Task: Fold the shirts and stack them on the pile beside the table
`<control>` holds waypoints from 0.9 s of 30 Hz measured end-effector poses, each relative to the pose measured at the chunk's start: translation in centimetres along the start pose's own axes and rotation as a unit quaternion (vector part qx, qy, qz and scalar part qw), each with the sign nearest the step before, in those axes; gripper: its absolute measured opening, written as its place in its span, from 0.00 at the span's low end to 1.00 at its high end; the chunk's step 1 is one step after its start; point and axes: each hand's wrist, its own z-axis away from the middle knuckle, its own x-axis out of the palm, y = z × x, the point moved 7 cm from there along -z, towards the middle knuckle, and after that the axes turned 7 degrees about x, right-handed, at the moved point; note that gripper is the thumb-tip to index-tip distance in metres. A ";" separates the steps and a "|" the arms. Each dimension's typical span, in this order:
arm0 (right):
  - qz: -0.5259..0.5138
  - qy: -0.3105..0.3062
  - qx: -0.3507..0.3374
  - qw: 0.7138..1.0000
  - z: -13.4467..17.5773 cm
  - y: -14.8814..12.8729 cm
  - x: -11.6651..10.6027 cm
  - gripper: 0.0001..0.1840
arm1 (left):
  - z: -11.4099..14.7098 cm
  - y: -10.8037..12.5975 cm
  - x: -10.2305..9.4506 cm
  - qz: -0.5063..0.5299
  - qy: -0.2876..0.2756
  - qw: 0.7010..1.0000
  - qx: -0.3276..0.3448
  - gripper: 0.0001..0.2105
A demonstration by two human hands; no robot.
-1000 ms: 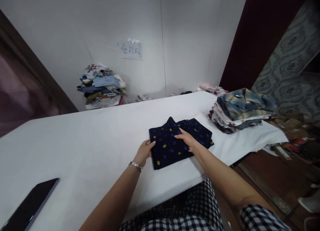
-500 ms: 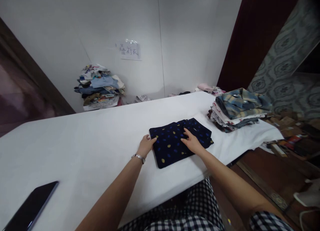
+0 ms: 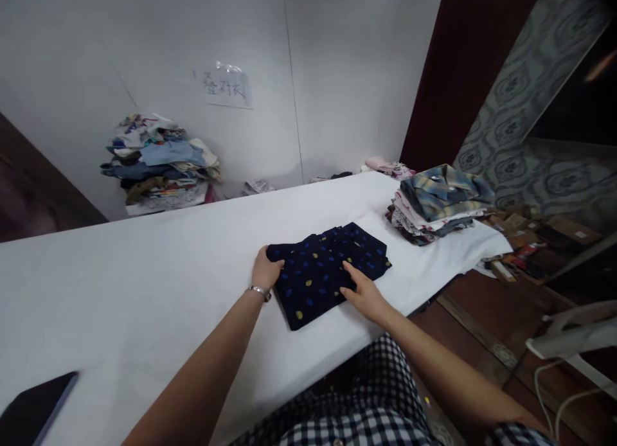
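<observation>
A folded navy shirt (image 3: 313, 282) with blue and yellow leaf-like spots lies flat on the white-covered table, its collar end to the right. At its left edge, my left hand (image 3: 267, 270) grips the cloth, thumb on top and the other fingers partly hidden by the edge; a metal band circles that wrist. My right hand (image 3: 364, 294) is by the near side of the shirt, fingers apart, its fingertips touching the top layer.
To the right stands a stack of folded shirts (image 3: 441, 205), a plaid one on top. A tall clothes pile (image 3: 161, 166) is against the wall at back left. A phone (image 3: 36, 410) lies on the table (image 3: 144, 285) at front left. Boxes (image 3: 520, 231) and a white chair (image 3: 573, 337) are at right.
My left hand has moved up the shirt's left edge to the far corner. My right hand has slid toward the near edge. The view has swung slightly right.
</observation>
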 end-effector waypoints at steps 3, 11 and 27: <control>-0.096 0.017 0.104 0.990 1.5 1.8 -1.1 0.39 | 0.6 -1.3 -1.1 -0.025 -0.028 0.999 -0.008 0.35; -0.362 0.043 0.316 0.876 5.6 3.0 -2.9 0.52 | -2.8 3.4 0.9 -0.183 -0.104 0.963 0.167 0.31; -0.488 0.160 0.276 0.812 2.0 0.1 2.2 0.27 | -7.6 6.2 11.8 -0.128 -0.330 0.933 0.068 0.20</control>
